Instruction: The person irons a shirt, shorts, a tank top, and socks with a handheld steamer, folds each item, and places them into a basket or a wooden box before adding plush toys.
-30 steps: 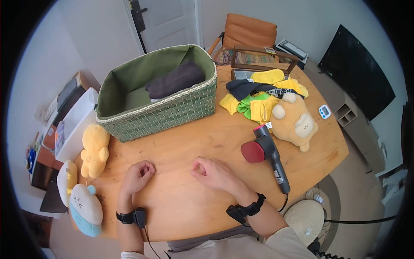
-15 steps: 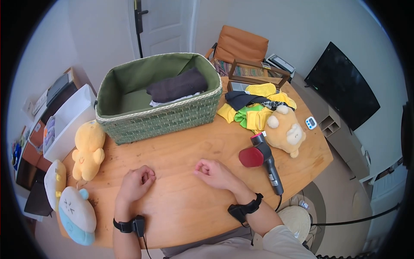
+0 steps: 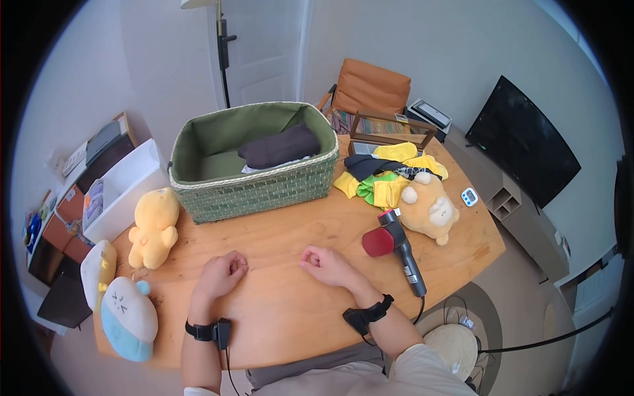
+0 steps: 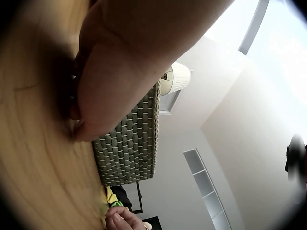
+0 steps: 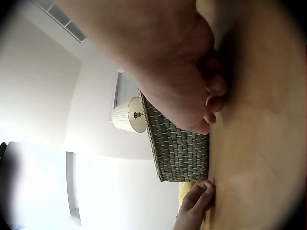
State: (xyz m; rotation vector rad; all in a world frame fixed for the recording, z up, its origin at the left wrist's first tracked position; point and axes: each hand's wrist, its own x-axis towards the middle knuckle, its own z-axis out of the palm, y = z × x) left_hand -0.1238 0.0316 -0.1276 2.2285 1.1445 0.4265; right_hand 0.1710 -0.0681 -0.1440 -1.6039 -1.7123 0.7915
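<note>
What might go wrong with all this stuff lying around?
The grey device has its cord hanging over the table edge; if the right hand sweeps outward and snags it, the device might slide off.

The blue-and-white plush lies close to the left edge, so a bump might knock it down.

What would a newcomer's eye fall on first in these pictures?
A large green woven basket stands far back on the brown wooden table. Right of it lies a yellow, green and dark cloth heap. Nearer, the bare left hand and right hand rest on the wood.
</note>
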